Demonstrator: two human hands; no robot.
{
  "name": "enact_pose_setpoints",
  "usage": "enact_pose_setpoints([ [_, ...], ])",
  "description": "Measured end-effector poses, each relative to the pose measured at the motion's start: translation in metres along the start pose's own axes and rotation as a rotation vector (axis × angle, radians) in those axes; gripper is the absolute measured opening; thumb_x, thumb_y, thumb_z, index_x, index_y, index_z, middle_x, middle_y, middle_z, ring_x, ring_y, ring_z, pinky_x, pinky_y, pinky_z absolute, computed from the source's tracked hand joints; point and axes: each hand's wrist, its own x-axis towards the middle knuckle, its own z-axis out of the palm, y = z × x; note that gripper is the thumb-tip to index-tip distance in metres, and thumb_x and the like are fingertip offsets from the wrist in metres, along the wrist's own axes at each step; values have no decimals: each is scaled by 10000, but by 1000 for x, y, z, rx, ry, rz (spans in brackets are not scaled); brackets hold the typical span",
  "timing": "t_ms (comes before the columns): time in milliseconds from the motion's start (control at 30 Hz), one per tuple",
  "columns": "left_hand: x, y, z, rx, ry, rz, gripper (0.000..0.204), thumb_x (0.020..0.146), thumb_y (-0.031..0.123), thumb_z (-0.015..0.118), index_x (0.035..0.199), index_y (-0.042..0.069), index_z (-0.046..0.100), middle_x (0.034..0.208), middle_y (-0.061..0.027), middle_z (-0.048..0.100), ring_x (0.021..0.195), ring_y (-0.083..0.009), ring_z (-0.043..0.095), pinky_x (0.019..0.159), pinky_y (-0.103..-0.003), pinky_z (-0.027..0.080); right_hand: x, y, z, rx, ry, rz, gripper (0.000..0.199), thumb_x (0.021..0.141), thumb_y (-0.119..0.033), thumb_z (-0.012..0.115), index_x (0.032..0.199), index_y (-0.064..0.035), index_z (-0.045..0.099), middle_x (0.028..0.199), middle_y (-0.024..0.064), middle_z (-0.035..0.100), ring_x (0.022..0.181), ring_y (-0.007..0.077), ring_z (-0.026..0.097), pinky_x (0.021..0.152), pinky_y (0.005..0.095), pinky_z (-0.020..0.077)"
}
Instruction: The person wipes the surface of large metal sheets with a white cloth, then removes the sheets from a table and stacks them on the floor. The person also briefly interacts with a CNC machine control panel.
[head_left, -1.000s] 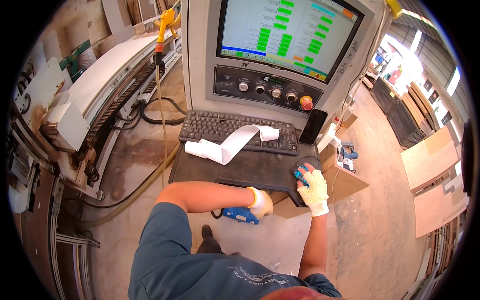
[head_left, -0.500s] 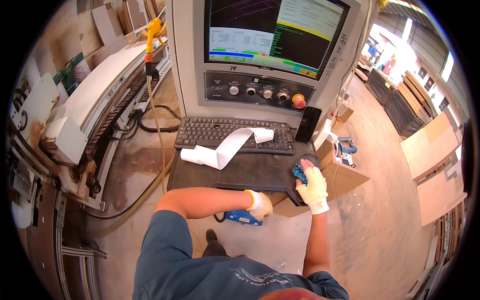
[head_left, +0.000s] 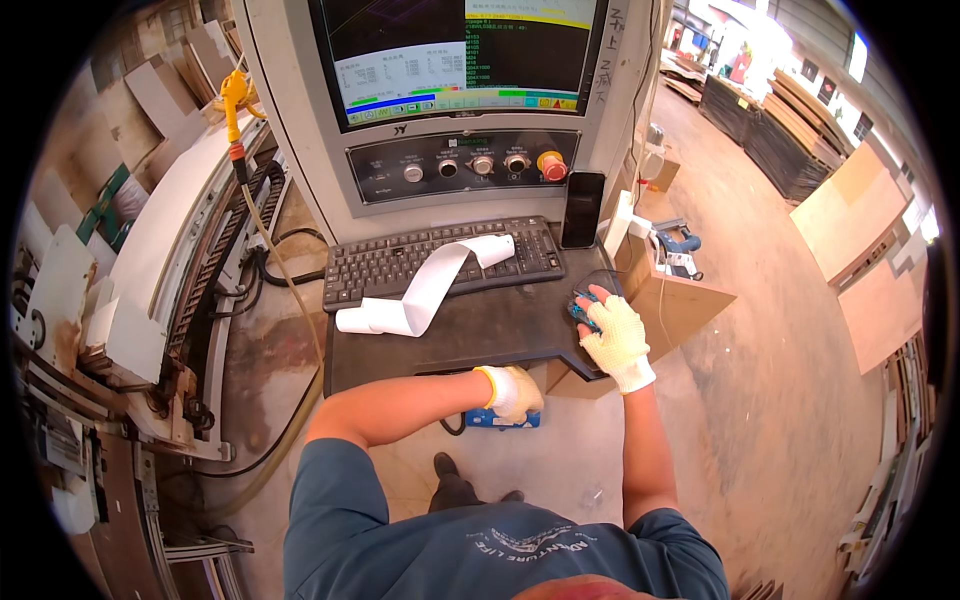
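Observation:
My right hand [head_left: 615,339], in a cream knitted glove with bare fingertips, lies over a blue-and-black computer mouse [head_left: 581,308] at the right end of the black shelf. A cable runs from the mouse. Just below the shelf's front edge is my left hand [head_left: 515,395], gloved alike, against a blue box-like thing [head_left: 490,419]; its fingers are hidden. A curling strip of white paper [head_left: 422,300] lies across the black keyboard [head_left: 345,273] and the shelf [head_left: 490,322]. Upright beside the keyboard's right end leans a dark smartphone [head_left: 581,210].
Above the shelf rises a grey machine cabinet with a lit screen [head_left: 450,60], knobs and a red emergency button [head_left: 552,167]. A long machine bed [head_left: 160,270] stands left, near a hanging yellow pendant [head_left: 236,105]. Wooden boards [head_left: 850,200] lean at right.
The whole view has shifted, so the cabinet and shelf sit further left and higher. My right hand stays on the mouse and my left hand stays by the blue thing.

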Motion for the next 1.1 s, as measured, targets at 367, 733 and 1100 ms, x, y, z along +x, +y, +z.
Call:
enact_pose_setpoints([
  [367,6,-7,6,31,0,45,355,955,400,560,1102,109,698,976,-168,726,928,-405,687,817,-519,526,1,2,1,-7,-8,-16,464,706,-92,770,1163,-135,706,1304,112,632,1067,337,637,888,441,541],
  [733,-4,0,-8,-15,-21,-29,314,893,316,625,1095,83,683,962,-170,719,938,-380,689,823,-489,529,-1,-1,-2,8,26,64,731,745,-222,790,1421,-117,532,1308,159,609,1151,358,604,954,446,510],
  [1100,1,8,-11,109,62,-55,380,912,302,609,1225,90,654,1159,-189,698,1047,-374,675,924,-472,527,-161,41,21,24,586,722,555,847,-46,658,1386,-10,535,1301,234,614,1161,426,606,971,459,502],
])
